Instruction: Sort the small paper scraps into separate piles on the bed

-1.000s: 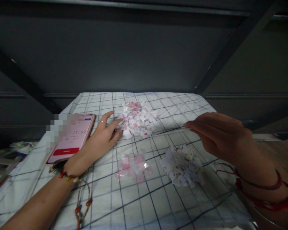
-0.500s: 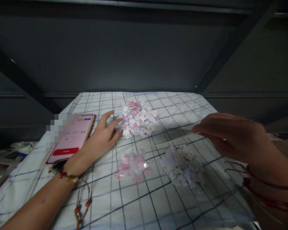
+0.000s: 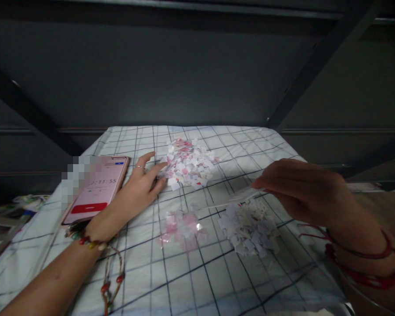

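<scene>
My left hand (image 3: 140, 186) rests on the cloth, fingers spread. Its fingertips touch the left edge of a pile of small white, pink and red paper scraps (image 3: 189, 162). In a pinch, my right hand (image 3: 304, 191) holds a thin, see-through piece of plastic (image 3: 242, 195) by its right end. The plastic slants down to the left, just above and behind a second heap, of mostly white and grey paper scraps (image 3: 250, 228). Left of that heap lie shiny clear and pink plastic pieces (image 3: 184, 228). My right palm is hidden from view.
A phone (image 3: 97, 186) with a running timer lies left of my left hand. Under everything is a white checked cloth (image 3: 197, 285). A dark panel (image 3: 184, 74) rises behind the cloth's far edge. Part of a light-coloured frame (image 3: 0, 228) shows at the far left.
My right hand has moved left and slightly lower with the clear plastic, which now reaches nearer the pink pieces. My left hand has stayed in place. The phone's timer has advanced a second.
</scene>
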`<state>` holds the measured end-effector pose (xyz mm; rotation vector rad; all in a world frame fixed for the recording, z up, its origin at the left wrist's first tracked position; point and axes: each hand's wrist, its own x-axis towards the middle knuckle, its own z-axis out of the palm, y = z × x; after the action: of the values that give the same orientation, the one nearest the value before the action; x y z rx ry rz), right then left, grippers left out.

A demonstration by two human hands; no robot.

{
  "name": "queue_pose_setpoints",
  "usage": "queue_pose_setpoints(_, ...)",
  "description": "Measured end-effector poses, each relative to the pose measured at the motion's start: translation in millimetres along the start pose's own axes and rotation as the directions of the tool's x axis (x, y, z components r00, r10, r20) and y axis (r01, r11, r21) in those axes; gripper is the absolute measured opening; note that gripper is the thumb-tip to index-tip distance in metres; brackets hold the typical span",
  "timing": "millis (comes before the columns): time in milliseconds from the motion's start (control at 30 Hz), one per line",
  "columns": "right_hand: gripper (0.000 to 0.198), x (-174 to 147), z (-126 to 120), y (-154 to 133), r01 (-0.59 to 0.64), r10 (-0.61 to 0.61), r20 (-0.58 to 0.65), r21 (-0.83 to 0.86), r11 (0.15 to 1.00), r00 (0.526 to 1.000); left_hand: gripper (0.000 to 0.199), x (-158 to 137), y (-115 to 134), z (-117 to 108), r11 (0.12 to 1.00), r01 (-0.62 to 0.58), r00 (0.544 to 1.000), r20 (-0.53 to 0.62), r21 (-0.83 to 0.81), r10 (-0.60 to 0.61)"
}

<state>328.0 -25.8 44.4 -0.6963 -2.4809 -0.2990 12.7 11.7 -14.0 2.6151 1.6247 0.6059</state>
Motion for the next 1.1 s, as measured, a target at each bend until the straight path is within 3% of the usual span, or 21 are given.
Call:
queue_pose_setpoints(100,0.029,1,2,-3,0.02,-0.022,-0.075,-0.037,0.999,0.997,0.038,0,0,1,1.0,0.003,1.0,-0.001,0.005,-0.003)
queue_pose_setpoints(200,0.03,-3,-1,4,-0.041,0.021,-0.153,-0.13,0.991,0.988,0.038,-1,-1,1,1.0,-0.004,1.0,0.004,0.008,0.004)
queue_pose_setpoints(367,0.029,-10,2,20,-0.04,0.018,-0.08,-0.284,0.958,0.997,0.039,-2,-2,1,1.0,-0.013,1.0,0.008,0.017,0.013)
queue_pose_setpoints(567,0.032,-7,6,16,-0.016,0.005,-0.069,-0.16,0.987,0.998,0.037,-2,-2,2,0.999,-0.017,1.0,0.01,0.027,0.017)
queue_pose_setpoints(833,0.03,-8,5,17,-0.042,0.038,-0.026,-0.162,0.986,0.999,0.039,-1,-1,1,1.0,-0.001,1.0,0.016,0.014,0.001)
queue_pose_setpoints(1100,0.032,-5,-2,9,-0.031,0.024,-0.077,-0.079,0.996,0.997,0.039,-1,-1,0,1.0,0.006,1.0,0.026,0.008,-0.006)
